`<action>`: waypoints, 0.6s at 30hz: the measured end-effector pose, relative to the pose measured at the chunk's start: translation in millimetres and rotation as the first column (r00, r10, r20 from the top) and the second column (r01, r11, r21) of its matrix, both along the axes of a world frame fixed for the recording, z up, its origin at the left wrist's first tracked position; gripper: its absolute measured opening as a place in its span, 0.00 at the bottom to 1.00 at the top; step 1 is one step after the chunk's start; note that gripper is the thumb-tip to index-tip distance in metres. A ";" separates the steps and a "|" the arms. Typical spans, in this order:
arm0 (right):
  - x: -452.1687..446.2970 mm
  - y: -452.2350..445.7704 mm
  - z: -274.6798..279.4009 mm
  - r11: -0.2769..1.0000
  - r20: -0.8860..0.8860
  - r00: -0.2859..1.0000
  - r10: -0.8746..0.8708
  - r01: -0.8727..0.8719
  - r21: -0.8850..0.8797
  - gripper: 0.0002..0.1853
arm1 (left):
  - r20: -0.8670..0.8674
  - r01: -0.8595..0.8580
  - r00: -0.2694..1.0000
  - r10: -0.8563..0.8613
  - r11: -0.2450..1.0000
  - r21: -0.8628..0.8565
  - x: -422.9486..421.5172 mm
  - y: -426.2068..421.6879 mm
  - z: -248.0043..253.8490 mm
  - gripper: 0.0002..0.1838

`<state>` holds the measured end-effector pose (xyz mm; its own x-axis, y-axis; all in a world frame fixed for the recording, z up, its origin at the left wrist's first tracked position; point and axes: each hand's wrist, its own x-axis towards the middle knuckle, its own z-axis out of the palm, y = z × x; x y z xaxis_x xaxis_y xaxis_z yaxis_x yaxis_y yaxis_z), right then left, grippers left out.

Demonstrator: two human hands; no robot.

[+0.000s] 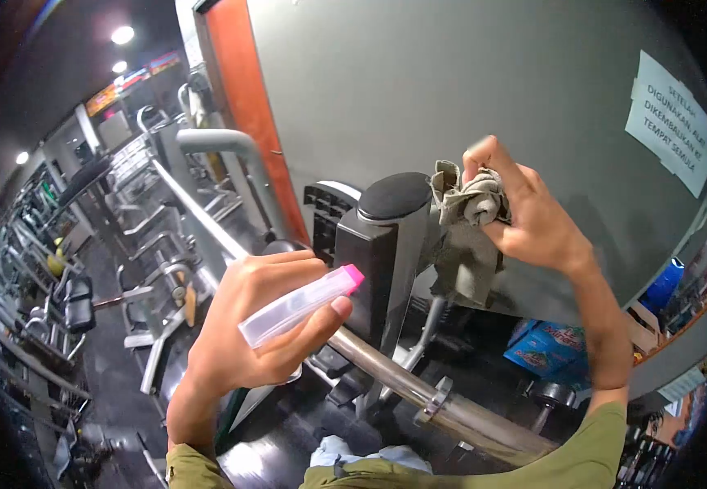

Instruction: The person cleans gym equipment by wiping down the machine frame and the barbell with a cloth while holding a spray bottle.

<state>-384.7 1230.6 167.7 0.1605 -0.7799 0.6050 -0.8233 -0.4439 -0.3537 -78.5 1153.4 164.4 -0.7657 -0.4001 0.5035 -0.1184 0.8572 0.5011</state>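
Note:
My left hand [243, 318] is closed around a small translucent bottle with a pink cap [300, 308], held tilted with the cap toward the upper right. In my right hand [533, 216] is a crumpled grey-green cloth [469, 265], bunched at the fingers with a loose part hanging below. The cloth is just right of the black-topped upright post [394, 200] of a gym machine. Below my hands a thick metal bar [386, 368] with a collar crosses toward the lower right. Whether the cloth touches the post I cannot tell.
Several gym machines [162, 269] fill the left side. A grey wall [451, 81] with a paper sign [673, 122] stands ahead, beside an orange door [247, 98]. On the right are a blue printed box [547, 346], a dumbbell [550, 397] and a shelf with goods.

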 end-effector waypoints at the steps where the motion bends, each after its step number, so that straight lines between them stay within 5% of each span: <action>1: -1.5 -0.7 -6.5 1.000 0.017 1.000 0.018 -0.018 -0.001 0.24 | 0.017 -0.018 1.000 0.018 1.000 -0.001 -1.7 5.9 0.8 0.20; 10: -1.4 -13.9 -45.4 0.995 0.087 0.994 -0.069 0.075 -0.068 0.18 | 0.020 -0.261 0.963 0.268 0.952 -0.158 -33.8 33.9 -0.6 0.21; 11: 1.4 -14.3 -46.2 0.995 0.172 0.981 -0.090 0.095 -0.021 0.16 | 0.153 -0.302 0.937 0.314 0.948 -0.098 -36.5 35.1 5.9 0.21; 12: 1.6 -15.7 -47.0 0.996 0.172 0.981 -0.085 0.089 -0.016 0.16 | -0.115 -0.302 0.953 0.281 0.908 -0.289 -43.0 35.9 -2.0 0.21; 18: 4.6 -23.3 -50.9 0.996 0.395 0.915 0.083 -0.058 -0.073 0.18 | -0.123 -0.402 0.915 0.383 0.873 -0.275 -48.8 42.8 -7.5 0.21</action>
<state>-380.1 1207.3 116.7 -0.0494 -0.7369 0.6742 -0.5859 -0.5253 -0.6171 -127.3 1196.2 156.9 -0.5388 -0.4909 0.6846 -0.4521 0.8542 0.2568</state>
